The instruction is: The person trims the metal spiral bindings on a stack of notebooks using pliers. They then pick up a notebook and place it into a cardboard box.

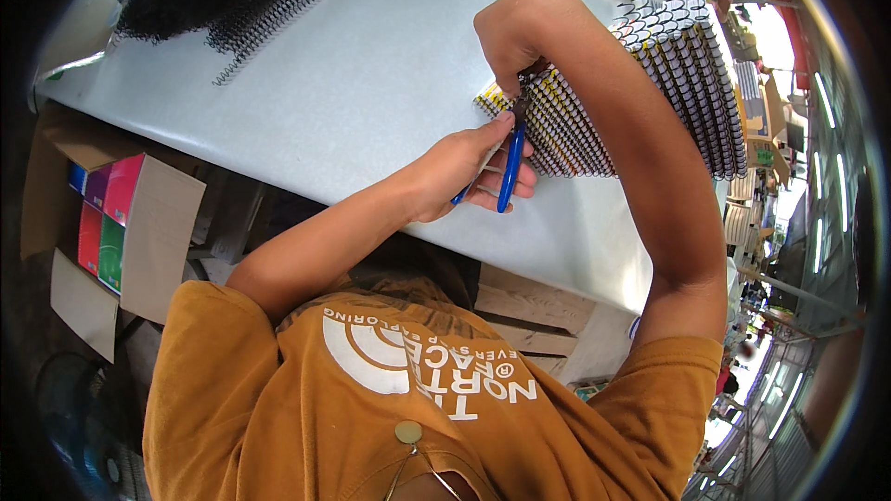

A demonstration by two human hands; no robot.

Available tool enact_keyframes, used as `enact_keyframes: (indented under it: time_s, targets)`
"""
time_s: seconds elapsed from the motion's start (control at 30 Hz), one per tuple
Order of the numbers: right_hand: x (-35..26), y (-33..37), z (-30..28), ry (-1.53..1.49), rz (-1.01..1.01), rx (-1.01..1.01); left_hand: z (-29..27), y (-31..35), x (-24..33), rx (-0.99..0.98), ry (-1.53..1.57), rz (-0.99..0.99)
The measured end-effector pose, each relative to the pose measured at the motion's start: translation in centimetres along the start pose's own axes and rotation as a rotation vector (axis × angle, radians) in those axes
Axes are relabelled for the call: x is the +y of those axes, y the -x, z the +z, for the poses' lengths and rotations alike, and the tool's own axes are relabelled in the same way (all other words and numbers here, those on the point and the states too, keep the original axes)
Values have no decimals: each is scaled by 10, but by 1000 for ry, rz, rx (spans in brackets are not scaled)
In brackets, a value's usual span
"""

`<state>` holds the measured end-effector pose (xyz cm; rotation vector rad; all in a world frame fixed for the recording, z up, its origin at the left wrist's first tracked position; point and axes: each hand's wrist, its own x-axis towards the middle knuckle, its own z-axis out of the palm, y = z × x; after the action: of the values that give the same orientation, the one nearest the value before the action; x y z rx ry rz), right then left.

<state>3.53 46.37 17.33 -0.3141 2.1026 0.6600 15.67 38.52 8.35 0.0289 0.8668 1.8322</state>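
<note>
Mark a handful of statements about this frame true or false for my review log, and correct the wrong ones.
1. The left hand holds blue-handled pliers. True.
2. Loose black coils lie on the pale table. True.
3. The right hand rests among those black coils. False: it is bent down near the pliers' head, by the coil-bound stack.
4. The open carton stands on the table. False: it is off the table, past its edge at the left of the view.
5. The person's T-shirt is plain green. False: it is mustard-orange with white print.

Bookbinding workshop: spiral-bound notebooks [703,83], coils [269,14]
</note>
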Motion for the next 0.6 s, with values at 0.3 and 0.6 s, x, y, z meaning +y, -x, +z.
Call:
enact_keyframes:
  time_s: [0.3, 0.6]
  targets:
    - [9, 0, -6, -128, -64, -23, -6, -2, -3, 17, -52, 32]
    - [13, 3, -11, -149, -119, -35, 9, 0, 6, 64, 56, 48]
